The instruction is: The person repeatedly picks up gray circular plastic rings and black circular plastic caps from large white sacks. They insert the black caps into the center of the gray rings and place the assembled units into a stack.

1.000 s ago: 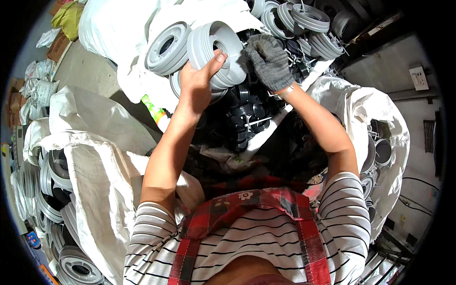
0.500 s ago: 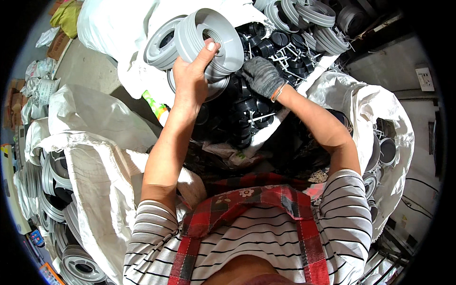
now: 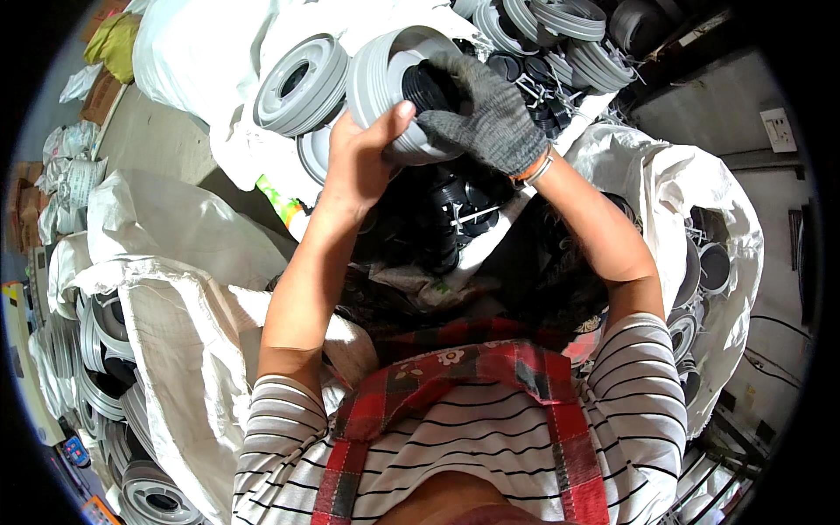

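Note:
My bare left hand [image 3: 360, 162] grips a grey ribbed plastic ring part [image 3: 369, 83] by its near left side, thumb over the rim. In a grey knit glove, my right hand [image 3: 494, 118] has its fingers closed round a black ribbed round cap [image 3: 424, 86]. That cap sits at the middle opening of the grey part, partly hidden by the glove. Just left of my hands rests another grey ring part [image 3: 302, 83], with a further grey piece [image 3: 315, 153] partly under it. A heap of black caps [image 3: 451, 206] with thin white plastic sprues lies below my hands.
White woven sacks stand on both sides: the left sack [image 3: 175, 350] near stacked grey rings [image 3: 157, 499], the right sack [image 3: 735, 210] with grey and black parts inside. More grey rings [image 3: 569, 22] lie at the far right. A wall socket [image 3: 777, 129] is beyond.
My right hand has come up from the black heap with a black cap and brought it to the grey part. My left hand has lowered slightly and turned that part toward it.

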The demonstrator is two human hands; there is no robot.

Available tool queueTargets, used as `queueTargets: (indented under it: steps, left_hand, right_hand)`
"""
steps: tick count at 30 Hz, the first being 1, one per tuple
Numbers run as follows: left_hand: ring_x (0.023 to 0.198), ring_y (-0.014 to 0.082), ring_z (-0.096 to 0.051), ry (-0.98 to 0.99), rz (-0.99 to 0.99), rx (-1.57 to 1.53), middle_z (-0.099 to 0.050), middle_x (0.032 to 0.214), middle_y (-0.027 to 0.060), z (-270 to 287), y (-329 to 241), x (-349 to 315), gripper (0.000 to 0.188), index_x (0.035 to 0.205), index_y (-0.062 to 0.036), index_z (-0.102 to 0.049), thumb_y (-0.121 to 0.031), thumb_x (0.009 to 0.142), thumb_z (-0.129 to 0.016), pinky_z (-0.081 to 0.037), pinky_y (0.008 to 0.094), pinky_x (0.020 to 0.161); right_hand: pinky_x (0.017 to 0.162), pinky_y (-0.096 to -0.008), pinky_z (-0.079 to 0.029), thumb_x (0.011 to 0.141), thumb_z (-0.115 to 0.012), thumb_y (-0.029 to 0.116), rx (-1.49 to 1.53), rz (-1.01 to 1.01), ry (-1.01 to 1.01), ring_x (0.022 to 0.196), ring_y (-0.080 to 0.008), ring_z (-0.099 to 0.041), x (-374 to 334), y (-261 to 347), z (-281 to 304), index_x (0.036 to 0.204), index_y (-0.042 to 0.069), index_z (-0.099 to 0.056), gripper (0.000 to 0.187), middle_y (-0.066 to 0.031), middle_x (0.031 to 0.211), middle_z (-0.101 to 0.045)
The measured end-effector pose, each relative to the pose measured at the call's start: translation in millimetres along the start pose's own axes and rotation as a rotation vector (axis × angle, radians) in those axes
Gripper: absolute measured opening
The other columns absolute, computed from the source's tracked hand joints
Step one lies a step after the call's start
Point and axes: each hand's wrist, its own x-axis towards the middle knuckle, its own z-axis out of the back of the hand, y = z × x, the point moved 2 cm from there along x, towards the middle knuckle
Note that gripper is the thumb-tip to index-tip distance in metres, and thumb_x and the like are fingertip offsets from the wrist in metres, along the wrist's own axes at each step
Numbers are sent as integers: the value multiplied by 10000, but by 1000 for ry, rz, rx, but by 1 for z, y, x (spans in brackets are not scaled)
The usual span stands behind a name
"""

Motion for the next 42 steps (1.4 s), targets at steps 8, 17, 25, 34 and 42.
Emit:
queueTargets:
  steps: [8, 17, 25, 34, 42]
  left_hand:
    - [774, 128, -565, 38, 114, 98, -566, 860, 28, 11, -3, 4, 294, 991, 18, -555, -158, 785, -671, -480, 280, 707]
    - [684, 101, -543, 26, -68, 436, -575, 774, 35, 6, 1, 3, 311, 946, 28, -563, -150, 747, -724, -467, 258, 612]
    - [719, 96, -567, 74, -257, 721, -621, 822, 41, -3, -11, -7, 345, 994, 22, -566, -98, 720, -739, -472, 239, 672]
    - [769, 124, -572, -15, 51, 444, -598, 839, 58, 6, -7, -3, 351, 1006, 61, -565, -80, 723, -719, -471, 245, 692]
    - [740, 107, -534, 1, 153, 150, -586, 860, 29, 23, -5, 4, 343, 1003, 38, -577, -152, 746, -700, -437, 234, 653]
  right_hand:
    - [985, -423, -371, 589, -753, 204, -233, 177, 227, 1123, -383, -445, -1, 1, 9, 1242, 11, -456, 743, -205, 1219, -471]
    - [955, -382, -415, 674, -760, 288, -47, -18, 69, 1096, -313, -514, -3, 0, 3, 1237, 80, -486, 660, -156, 1170, -530]
    - [824, -305, -487, 622, -819, 243, 411, -436, 21, 931, -198, -596, -8, -5, -10, 1174, 25, -514, 667, -126, 1043, -613]
    - [895, -396, -461, 675, -749, 317, -20, 37, 85, 1068, -342, -541, -10, -1, -8, 1202, 46, -498, 643, -192, 1154, -542]
    - [983, -446, -380, 693, -688, 182, -222, 478, 239, 1138, -400, -452, -15, -6, -11, 1227, 144, -504, 566, -197, 1255, -455]
